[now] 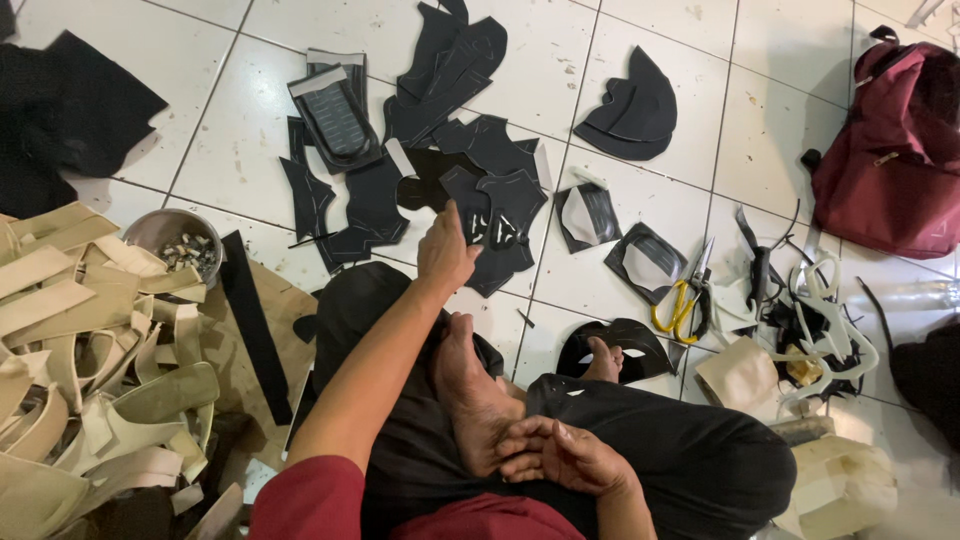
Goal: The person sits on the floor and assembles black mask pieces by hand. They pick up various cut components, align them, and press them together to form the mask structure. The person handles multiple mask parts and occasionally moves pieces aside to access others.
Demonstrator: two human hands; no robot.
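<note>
Grip: left hand (445,250) released, fingers reaching onto black leather cut pieces (495,215); right hand (560,455) released, resting on leg.
Scissors: one yellow-handled pair (685,295).
Bowl: one (170,235).
Backpack: one, maroon (890,150).

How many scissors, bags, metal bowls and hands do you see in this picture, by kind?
Scissors: 1, yellow handles, on the tiles.
Bag: 1, dark red, at the right.
Metal bowl: 1, with small bits inside.
Hands: 2, the left hand reaching toward the black cut pieces, the right hand resting by the foot.
Total: 5.
</note>
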